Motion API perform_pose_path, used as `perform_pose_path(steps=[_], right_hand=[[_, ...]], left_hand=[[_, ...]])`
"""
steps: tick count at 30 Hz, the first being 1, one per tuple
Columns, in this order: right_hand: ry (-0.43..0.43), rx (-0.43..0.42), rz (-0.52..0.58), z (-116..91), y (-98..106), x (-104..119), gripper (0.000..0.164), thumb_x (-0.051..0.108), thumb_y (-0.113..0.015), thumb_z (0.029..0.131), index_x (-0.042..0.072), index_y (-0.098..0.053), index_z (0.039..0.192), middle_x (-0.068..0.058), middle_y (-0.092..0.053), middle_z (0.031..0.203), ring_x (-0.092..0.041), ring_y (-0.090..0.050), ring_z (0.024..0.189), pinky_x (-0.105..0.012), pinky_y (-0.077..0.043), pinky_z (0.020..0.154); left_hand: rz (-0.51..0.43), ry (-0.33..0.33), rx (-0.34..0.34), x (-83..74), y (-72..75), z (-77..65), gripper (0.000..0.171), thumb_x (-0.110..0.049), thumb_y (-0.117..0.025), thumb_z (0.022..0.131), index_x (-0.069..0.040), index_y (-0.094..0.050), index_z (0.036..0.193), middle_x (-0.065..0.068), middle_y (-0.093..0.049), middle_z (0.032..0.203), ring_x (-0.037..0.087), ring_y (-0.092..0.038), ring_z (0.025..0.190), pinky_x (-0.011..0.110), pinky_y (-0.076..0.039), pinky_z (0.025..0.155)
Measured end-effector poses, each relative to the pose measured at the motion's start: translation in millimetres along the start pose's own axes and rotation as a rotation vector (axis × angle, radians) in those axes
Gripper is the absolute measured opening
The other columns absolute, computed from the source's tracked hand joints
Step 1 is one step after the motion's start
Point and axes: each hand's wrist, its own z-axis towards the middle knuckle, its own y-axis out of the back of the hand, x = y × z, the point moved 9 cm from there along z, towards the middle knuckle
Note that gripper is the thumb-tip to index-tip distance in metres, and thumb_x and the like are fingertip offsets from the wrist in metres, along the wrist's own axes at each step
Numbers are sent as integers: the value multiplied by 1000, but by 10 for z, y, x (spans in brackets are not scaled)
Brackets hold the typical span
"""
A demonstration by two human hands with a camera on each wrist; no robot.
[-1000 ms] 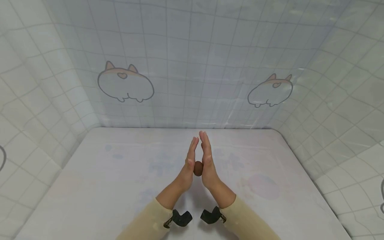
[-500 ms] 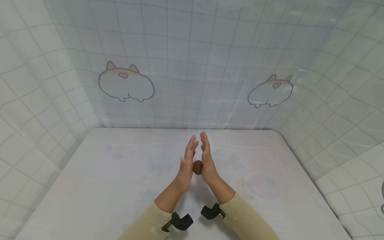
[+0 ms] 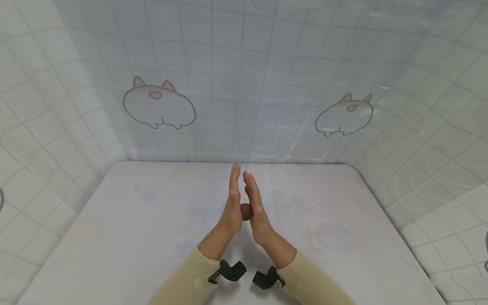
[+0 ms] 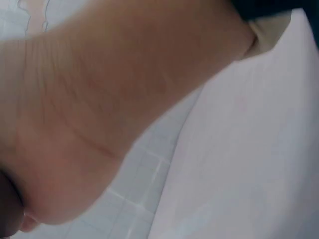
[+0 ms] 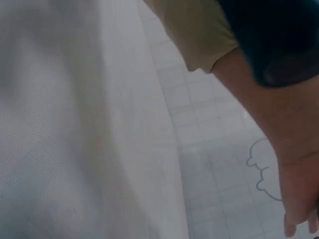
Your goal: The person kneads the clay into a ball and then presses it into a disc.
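A small, round brown ball (image 3: 245, 212) sits between my two palms, above the table. What it is made of cannot be told. My left hand (image 3: 231, 209) touches its left side with the palm, fingers straight and pointing away from me. Facing it, my right hand (image 3: 259, 214) presses the ball from the other side, its fingers also straight. Both sets of fingertips lean toward each other with a narrow gap. The left wrist view shows the heel of the left palm, with a dark part of the ball (image 4: 7, 206) at the left edge.
Under the hands lies a table with a pale, faintly patterned cover (image 3: 152, 237). A white grid-patterned curtain (image 3: 244, 84) with cartoon animal drawings rises behind it and along both sides. Black wrist-camera mounts (image 3: 232, 271) sit inside the cream sleeves (image 3: 190, 275).
My left hand has slid forward and slightly left, while the right hand has drawn back and left. The ball has shifted a little left and stays between the palms.
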Motion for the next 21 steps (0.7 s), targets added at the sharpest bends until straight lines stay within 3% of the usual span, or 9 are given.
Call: perform_pose_path(steps=[6,10,16,21], right_hand=[[44,-28,31,35,22,92,83,64,-11,104,6,8,160,-21,-3,165,-36,-3,152,-44,-6,121],[71,-45,7,59,61,139,83,63,-12,104,4,7,159,-26,-4,164,-35,-4,152,-45,-7,121],[63,-84,-103,118,150,158,82,60,-9,105,-1,6,158,-29,-5,163,-34,-7,152,-41,-10,121],[-72,-127,-112,163,239,48,81,65,-7,103,11,5,161,-17,-5,166,-30,-6,153,-47,-8,121]], left_hand=[[23,153,51,181,-12,14,90,-79,-6,93,-22,2,162,-5,5,167,22,4,153,67,-5,115],[59,195,87,294,-33,-10,91,-79,-4,92,-21,2,162,-1,5,167,27,2,153,68,-6,114],[121,217,141,430,-100,-95,91,-79,-1,91,-22,3,162,1,7,167,30,0,153,73,-9,111],[128,185,148,417,-142,-148,88,-76,-2,94,-21,2,162,2,6,167,32,-6,152,73,-11,110]])
